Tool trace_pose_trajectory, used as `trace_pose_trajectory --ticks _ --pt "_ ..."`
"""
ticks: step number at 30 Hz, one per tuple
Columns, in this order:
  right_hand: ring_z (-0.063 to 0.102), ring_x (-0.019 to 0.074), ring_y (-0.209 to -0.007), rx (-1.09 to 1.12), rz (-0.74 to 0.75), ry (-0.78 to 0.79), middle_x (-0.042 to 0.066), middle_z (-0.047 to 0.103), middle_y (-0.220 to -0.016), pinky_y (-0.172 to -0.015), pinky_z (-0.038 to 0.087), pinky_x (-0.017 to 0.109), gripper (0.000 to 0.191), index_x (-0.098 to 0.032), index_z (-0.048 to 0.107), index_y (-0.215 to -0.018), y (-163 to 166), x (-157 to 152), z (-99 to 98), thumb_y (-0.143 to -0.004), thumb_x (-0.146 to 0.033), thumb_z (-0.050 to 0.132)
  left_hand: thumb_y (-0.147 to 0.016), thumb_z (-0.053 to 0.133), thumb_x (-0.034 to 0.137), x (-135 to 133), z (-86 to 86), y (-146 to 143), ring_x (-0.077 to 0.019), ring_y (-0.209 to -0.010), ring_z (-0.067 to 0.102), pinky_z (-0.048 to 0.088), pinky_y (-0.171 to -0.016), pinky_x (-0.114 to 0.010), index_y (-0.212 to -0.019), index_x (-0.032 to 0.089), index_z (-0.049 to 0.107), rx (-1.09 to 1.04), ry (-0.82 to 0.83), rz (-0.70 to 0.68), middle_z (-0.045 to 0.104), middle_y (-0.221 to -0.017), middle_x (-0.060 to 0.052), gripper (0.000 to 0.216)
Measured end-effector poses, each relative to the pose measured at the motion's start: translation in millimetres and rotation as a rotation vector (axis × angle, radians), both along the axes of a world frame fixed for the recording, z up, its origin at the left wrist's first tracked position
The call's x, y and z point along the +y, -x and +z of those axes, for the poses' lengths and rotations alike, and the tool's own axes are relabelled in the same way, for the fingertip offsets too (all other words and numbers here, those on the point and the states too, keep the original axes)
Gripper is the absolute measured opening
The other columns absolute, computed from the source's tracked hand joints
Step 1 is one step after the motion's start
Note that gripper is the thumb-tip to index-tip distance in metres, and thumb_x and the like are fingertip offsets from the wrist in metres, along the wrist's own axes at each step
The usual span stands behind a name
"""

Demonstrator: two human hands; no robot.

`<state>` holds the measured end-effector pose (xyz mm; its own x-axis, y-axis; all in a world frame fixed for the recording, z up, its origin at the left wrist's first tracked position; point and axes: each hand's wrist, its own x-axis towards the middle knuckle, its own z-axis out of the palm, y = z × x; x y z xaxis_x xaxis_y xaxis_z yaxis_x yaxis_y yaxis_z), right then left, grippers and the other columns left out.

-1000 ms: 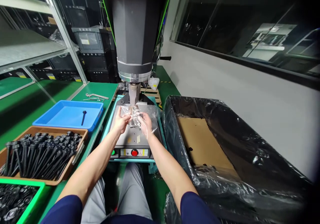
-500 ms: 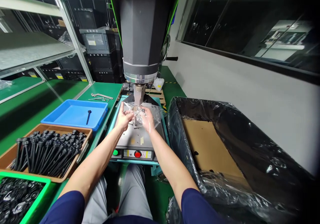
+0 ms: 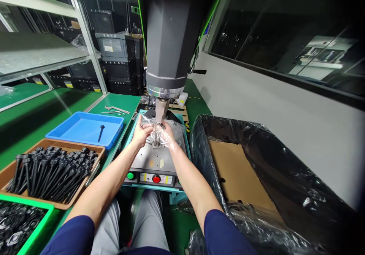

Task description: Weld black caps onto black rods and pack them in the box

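Observation:
A clear crinkled plastic bag [image 3: 178,130] spreads under the metal tool tip [image 3: 162,110] of a large dark press head [image 3: 167,38]. My left hand [image 3: 141,134] grips the left part of the bag, thumb pointing up and fingers bent inward. On the other side, my right hand [image 3: 167,134] has its fingers closed on the bag, and some film lies over the hand. Between the hands a small metal fixture [image 3: 156,140] stands on the grey machine base plate [image 3: 148,158]. Whether a small part is inside the film cannot be made out.
To the left are a blue tray [image 3: 82,127] with one black bolt-like part [image 3: 101,132], a brown bin [image 3: 42,141] of similar parts, and a green-rimmed bin [image 3: 42,224]. Wrenches [image 3: 116,109] lie behind. A black-lined box [image 3: 209,163] stands right. Green [image 3: 130,175] and red buttons [image 3: 156,178] face me.
My right hand has shifted slightly and its fingers reach further in toward the fixture, with film now draped over it. The left hand stays nearly in place. The view has turned slightly.

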<state>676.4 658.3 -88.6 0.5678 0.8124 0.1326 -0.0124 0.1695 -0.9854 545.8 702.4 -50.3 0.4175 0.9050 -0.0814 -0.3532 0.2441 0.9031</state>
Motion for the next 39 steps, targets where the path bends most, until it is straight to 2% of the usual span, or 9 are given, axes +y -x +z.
trace_pose_trajectory --ticks 7,14,20,25,28,31,34,36,39 --pt "0.064 0.0227 -0.086 -0.08 0.033 0.076 0.005 0.072 -0.089 -0.083 0.05 0.034 0.021 -0.017 0.071 -0.086 -18 -4 11.5 -0.073 -0.032 0.065 -0.061 0.077 0.004 1 -6.8 2 -0.0131 -0.064 0.067 0.051 -0.059 -0.023 -0.156 0.032 0.013 0.012 0.014 -0.012 0.066 -0.082 0.0 0.118" --pt "0.062 0.0197 -0.08 -0.009 -0.05 0.079 0.003 0.069 -0.082 -0.082 0.049 0.033 0.018 -0.018 0.066 -0.078 -18 1 -2.3 -0.064 -0.025 0.073 -0.062 0.078 0.004 -6 -8.0 0 -0.0111 -0.061 0.065 0.047 -0.054 -0.019 -0.156 0.032 0.016 0.007 0.022 -0.025 0.066 -0.081 0.001 0.116" --pt "0.064 0.0184 -0.093 0.347 -0.116 0.019 0.007 0.068 -0.111 -0.076 0.051 0.028 0.039 -0.019 0.064 -0.113 -38 -13 -14.6 -0.075 -0.028 0.062 -0.064 0.081 0.009 -19 -12.2 -5 -0.0116 -0.06 0.066 0.044 -0.05 -0.018 -0.156 0.03 0.011 -0.003 0.052 -0.074 0.065 -0.076 0.002 0.118" --pt "0.053 0.0232 -0.122 0.385 -0.207 -0.004 0.007 0.056 -0.138 -0.092 0.049 0.035 0.04 -0.022 0.066 -0.115 -75 -22 -6.1 -0.075 -0.025 0.064 -0.065 0.083 0.012 -29 -15.8 -10 -0.0137 -0.061 0.067 0.052 -0.057 -0.023 -0.156 0.028 0.014 0.052 0.143 -0.047 0.061 -0.07 0.005 0.116" --pt "0.047 0.0243 -0.13 0.386 -0.217 -0.022 0.005 0.05 -0.144 -0.099 0.046 0.039 0.041 -0.024 0.065 -0.118 -85 -25 -3.4 -0.077 -0.026 0.064 -0.066 0.085 0.021 -31 -14.3 -8 -0.0145 -0.063 0.068 0.053 -0.059 -0.025 -0.154 0.026 0.021 0.12 0.178 -0.052 0.066 -0.077 0.001 0.109" --pt "0.047 0.0242 -0.13 0.404 -0.207 0.022 0.005 0.049 -0.145 -0.101 0.045 0.04 0.041 -0.025 0.066 -0.118 -85 -28 -8.3 -0.077 -0.024 0.065 -0.069 0.083 0.031 -26 -12.4 -5 -0.0112 -0.061 0.066 0.052 -0.058 -0.023 -0.142 0.022 0.04 0.153 0.211 0.012 0.068 -0.082 -0.003 0.085" --pt "0.049 0.0228 -0.128 0.437 -0.197 0.072 0.004 0.055 -0.139 -0.099 0.046 0.041 0.037 -0.026 0.067 -0.113 -82 -28 -19.3 -0.076 -0.022 0.064 -0.072 0.079 0.035 -18 -13.3 -3 -0.0083 -0.057 0.062 0.05 -0.054 -0.019 -0.11 0.016 0.059 0.121 0.255 0.104 0.064 -0.073 0.0 0.047" --pt "0.051 0.0219 -0.125 0.466 -0.211 0.087 0.004 0.061 -0.13 -0.096 0.048 0.04 0.036 -0.026 0.067 -0.11 -79 -28 -28.5 -0.075 -0.022 0.064 -0.071 0.079 0.032 -13 -15.7 -2 -0.0076 -0.055 0.061 0.048 -0.051 -0.017 -0.091 0.014 0.058 0.087 0.275 0.124 0.06 -0.066 0.002 0.034" --pt "0.057 0.0208 -0.116 0.526 -0.247 0.089 0.005 0.066 -0.118 -0.089 0.052 0.037 0.035 -0.025 0.067 -0.107 -74 -31 -41.8 -0.072 -0.021 0.065 -0.068 0.079 0.023 -13 -20.6 0 -0.0065 -0.052 0.059 0.046 -0.049 -0.016 -0.081 0.014 0.055 0.062 0.27 0.119 0.057 -0.062 0.004 0.029"
